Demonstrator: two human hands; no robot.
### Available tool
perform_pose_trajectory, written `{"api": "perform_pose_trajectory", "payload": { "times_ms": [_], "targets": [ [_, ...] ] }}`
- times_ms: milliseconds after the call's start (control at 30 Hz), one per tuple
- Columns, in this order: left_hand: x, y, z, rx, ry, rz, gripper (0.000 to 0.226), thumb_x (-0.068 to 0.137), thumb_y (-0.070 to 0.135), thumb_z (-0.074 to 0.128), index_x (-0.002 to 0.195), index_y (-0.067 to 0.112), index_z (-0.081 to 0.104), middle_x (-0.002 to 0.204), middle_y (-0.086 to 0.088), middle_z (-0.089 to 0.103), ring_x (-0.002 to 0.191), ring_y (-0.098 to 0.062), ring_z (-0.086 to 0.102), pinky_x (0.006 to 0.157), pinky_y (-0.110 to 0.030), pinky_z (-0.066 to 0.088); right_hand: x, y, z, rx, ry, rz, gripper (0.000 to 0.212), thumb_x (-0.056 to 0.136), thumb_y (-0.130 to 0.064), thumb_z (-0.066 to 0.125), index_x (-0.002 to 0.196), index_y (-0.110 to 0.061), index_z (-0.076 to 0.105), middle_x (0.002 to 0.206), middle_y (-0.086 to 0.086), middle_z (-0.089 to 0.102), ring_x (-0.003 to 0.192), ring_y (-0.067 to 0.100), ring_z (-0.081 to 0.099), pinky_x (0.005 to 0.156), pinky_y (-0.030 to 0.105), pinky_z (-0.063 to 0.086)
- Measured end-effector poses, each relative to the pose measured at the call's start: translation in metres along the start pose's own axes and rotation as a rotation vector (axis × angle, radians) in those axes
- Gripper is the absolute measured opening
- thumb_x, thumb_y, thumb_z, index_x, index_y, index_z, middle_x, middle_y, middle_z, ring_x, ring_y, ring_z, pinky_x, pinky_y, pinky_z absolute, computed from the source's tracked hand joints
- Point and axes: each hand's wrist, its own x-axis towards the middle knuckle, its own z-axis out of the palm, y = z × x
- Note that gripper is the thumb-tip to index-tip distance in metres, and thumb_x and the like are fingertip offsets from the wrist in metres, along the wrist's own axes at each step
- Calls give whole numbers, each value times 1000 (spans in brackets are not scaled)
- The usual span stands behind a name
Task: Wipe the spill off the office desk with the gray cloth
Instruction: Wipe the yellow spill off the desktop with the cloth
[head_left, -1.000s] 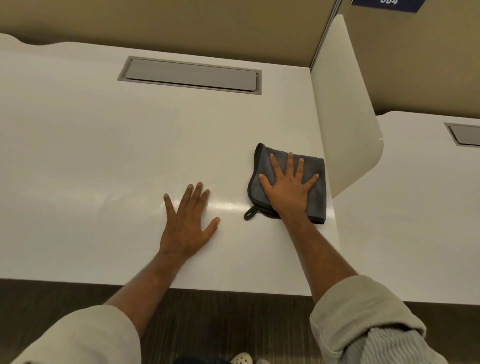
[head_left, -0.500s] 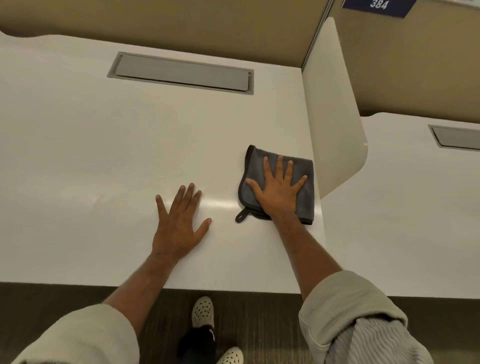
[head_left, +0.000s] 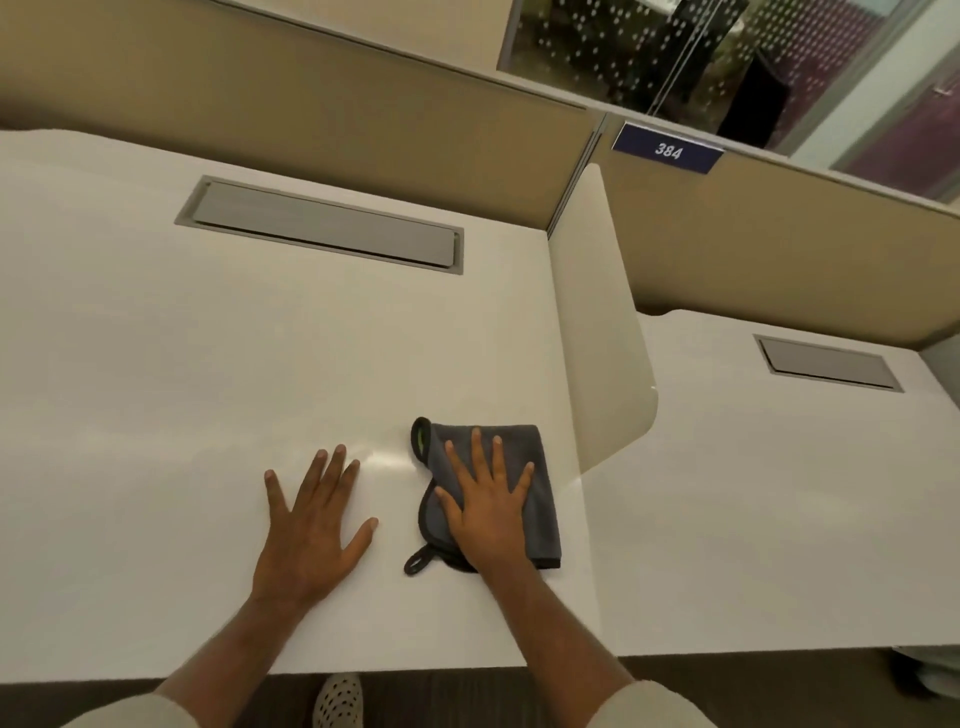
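The right hand (head_left: 491, 512) lies flat on the gray cloth (head_left: 540, 486), its grip wide, fingers straight and spread, pressing the folded cloth onto the table (head_left: 156, 364) rather than curling round it. The cloth sits near the table's right edge, just beside the pale divider panel (head_left: 597, 338), with its hanging loop (head_left: 415, 561) trailing toward the front edge. The left hand (head_left: 311, 525) is also flat and wide, holding nothing, planted on the bare table just to the left of the cloth. Between the two hands a faint glossy streak (head_left: 384, 460) shows on the surface; whether that is leftover liquid or only reflected light cannot be told, and no obvious puddle is visible. The chief risk from here seems to be the cloth slipping under an open palm: with nothing pinching it, a quick stroke could let the folded layers bunch or slide out, leaving the hand skidding on the table. A stroke to the right would likely jam the cloth against the divider, and one toward the front could push liquid over the edge to the floor, where a shoe (head_left: 337, 701) shows. Light pressure may also merely smear a thin film.
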Motion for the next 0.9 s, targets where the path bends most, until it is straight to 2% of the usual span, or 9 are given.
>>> {"api": "perform_pose_trajectory", "payload": {
  "times_ms": [133,333,467,533,633,700,733,800,900],
  "targets": [
    [-1,4,-9,-16,-9,-19,80,95,62,29,160,15,29,170,-6,19,156,-26,20,119,-71,9,-31,-4,6,31,4,-88,64,102,-52,36,161,-41,13,171,-4,4,158,27,1,119,73,2],
    [-3,9,-21,5,-106,-38,81,96,65,21,160,15,28,169,-6,16,156,-25,16,119,-71,10,-85,-1,9,69,-155,-220,63,105,-43,35,160,-44,4,170,-11,-11,156,20,-18,119,66,-14],
    [-3,13,-27,32,-171,-63,96,87,76,-12,163,20,9,171,-1,-1,158,-20,-1,121,-66,-1,-118,23,-5,151,-258,-378,59,108,-34,38,160,-44,12,171,-15,-4,157,11,-14,121,58,-20],
    [-1,17,-30,24,-187,-99,99,83,80,-12,163,23,4,171,2,-7,158,-17,-5,122,-61,-1,-129,42,-18,268,-288,-423,57,108,-31,39,159,-44,18,170,-16,7,157,7,-6,124,54,-17],
    [-3,32,-36,53,-226,-185,83,95,71,12,163,24,6,172,0,-5,158,-20,-3,124,-58,2,-141,75,-38,601,-309,-411,51,108,-30,42,156,-42,30,166,-14,29,155,6,18,129,43,-3],
    [-9,50,-36,82,-233,-220,75,102,63,25,163,25,6,172,-2,-6,158,-21,-5,125,-57,0,-149,100,-44,796,-290,-312,46,108,-34,44,153,-41,37,157,-9,45,146,11,39,126,38,22],
    [-13,62,-35,79,-230,-228,74,103,61,28,163,25,5,172,-2,-6,158,-22,-6,125,-57,-2,-152,113,-46,876,-263,-233,45,107,-37,46,151,-38,41,150,-4,53,138,15,48,120,38,36],
    [-21,91,-34,62,-224,-225,74,103,60,30,163,24,6,172,-2,-6,158,-21,-8,125,-56,-4,-155,139,-54,1041,-200,-72,44,105,-40,49,147,-28,47,141,2,59,128,21,57,106,37,52],
    [-25,139,-30,81,-258,-182,75,103,61,27,163,24,3,171,-2,-8,158,-21,-9,125,-54,-5,-160,183,-70,1307,-109,127,31,104,-40,48,131,-26,56,127,1,65,118,23,62,85,22,57]
  ]
}}
